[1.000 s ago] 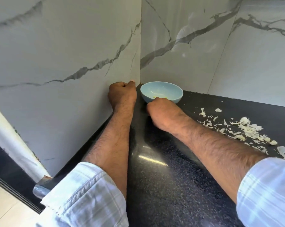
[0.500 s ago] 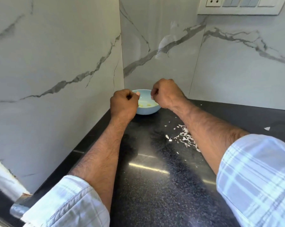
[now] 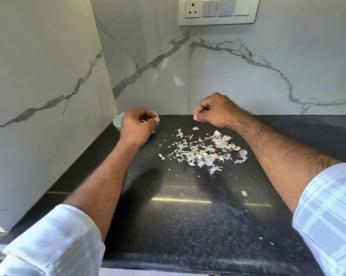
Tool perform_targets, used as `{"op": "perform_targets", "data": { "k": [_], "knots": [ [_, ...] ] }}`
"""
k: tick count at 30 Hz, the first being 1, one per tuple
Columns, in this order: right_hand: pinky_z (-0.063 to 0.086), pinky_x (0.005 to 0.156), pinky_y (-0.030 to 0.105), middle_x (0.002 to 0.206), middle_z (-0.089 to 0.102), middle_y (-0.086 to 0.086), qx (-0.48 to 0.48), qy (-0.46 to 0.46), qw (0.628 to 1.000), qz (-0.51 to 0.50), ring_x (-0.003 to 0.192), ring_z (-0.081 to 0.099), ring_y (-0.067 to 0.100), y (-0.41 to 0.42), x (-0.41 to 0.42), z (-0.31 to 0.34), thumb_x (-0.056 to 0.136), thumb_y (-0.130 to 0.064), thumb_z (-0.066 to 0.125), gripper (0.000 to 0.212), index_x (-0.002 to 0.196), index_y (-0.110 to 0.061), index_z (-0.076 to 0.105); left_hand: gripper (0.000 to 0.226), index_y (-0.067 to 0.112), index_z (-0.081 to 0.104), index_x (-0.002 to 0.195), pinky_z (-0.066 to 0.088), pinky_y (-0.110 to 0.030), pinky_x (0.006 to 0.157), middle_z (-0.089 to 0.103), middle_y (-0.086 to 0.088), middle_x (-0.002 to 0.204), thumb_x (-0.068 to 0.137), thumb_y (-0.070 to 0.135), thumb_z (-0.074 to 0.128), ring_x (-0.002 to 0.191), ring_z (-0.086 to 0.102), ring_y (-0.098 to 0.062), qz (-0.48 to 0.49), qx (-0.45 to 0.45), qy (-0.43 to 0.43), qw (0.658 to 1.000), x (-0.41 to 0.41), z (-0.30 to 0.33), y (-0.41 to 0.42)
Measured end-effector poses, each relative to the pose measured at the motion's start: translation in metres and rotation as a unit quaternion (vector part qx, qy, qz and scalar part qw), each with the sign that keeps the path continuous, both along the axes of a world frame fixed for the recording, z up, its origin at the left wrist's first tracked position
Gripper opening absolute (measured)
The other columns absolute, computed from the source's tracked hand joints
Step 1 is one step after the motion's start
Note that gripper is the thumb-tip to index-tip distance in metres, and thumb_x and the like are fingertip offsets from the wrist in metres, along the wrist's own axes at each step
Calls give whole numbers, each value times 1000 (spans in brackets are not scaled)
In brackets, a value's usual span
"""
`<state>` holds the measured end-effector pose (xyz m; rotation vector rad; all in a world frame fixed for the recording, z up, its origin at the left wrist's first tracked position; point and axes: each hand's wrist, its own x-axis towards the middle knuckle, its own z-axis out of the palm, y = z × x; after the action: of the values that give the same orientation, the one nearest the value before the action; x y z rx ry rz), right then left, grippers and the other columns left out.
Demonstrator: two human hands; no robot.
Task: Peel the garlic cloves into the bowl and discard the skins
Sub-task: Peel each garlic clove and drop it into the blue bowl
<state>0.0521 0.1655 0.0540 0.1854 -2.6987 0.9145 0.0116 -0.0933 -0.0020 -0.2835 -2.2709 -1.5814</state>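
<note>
My left hand [image 3: 137, 125] is curled low over the black counter and pinches a thin pale sliver, apparently garlic skin. It hides most of the light blue bowl [image 3: 117, 120], which stands in the back left corner, so I cannot see what the bowl holds. My right hand [image 3: 215, 111] hovers above the counter with fingers curled toward the thumb, and nothing shows in it. Between and just in front of the hands lies a loose heap of white garlic skins [image 3: 200, 152]. The view is motion-blurred.
The black speckled countertop [image 3: 188, 220] runs from the front edge to marble walls on the left and behind. A stray skin flake [image 3: 244, 193] lies nearer the front. A socket and switch panel [image 3: 218, 9] sits high on the back wall.
Both hands have drawn back from over the bowl. My right hand swung right, above the skin heap. The view panned right, bringing the whole heap into sight.
</note>
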Motion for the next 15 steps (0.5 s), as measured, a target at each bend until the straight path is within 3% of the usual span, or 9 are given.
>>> {"op": "perform_targets", "data": {
  "k": [4, 7, 10, 12, 15],
  "knots": [
    [40, 72, 7, 91, 70, -23, -5, 20, 998, -56, 85, 61, -12, 62, 24, -18, 89, -19, 83, 19, 103, -31, 80, 5, 18, 78, 90, 52, -22, 54, 75, -3, 71, 93, 21, 80, 55, 67, -12, -98, -102, 7, 990, 11, 13, 51],
    [48, 77, 13, 91, 71, -20, -38, 26, 993, -105, 88, 68, 0, 88, 35, -46, 93, -12, 76, 20, 100, -30, 80, 6, 19, 78, 90, 55, -29, 58, 76, -7, 75, 95, 22, 79, 59, 67, -17, -110, -95, 13, 989, 9, 6, 71],
    [54, 82, 19, 98, 77, -12, 50, -35, 994, -95, 89, 70, 5, 103, 41, -67, 93, -8, 72, 24, 93, -30, 83, 6, 19, 78, 89, 57, -35, 59, 74, -5, 73, 95, 20, 78, 58, 64, -17, -110, -65, 28, 991, 4, -18, 79],
    [51, 72, 13, 91, 76, -15, 91, -77, 990, -76, 81, 67, -1, 107, 43, -63, 92, -5, 73, 25, 91, -28, 84, 5, 26, 78, 90, 60, -38, 65, 74, 6, 74, 92, 31, 78, 62, 68, -21, -117, -112, 50, 986, 0, -30, 78],
    [56, 78, 21, 81, 69, -23, 111, -74, 988, -76, 79, 65, -6, 105, 41, -54, 91, -4, 72, 25, 88, -27, 83, 7, 30, 77, 91, 62, -42, 68, 74, 12, 75, 90, 38, 76, 66, 69, -23, -132, -127, 68, 981, -2, -29, 79]
  ]
}}
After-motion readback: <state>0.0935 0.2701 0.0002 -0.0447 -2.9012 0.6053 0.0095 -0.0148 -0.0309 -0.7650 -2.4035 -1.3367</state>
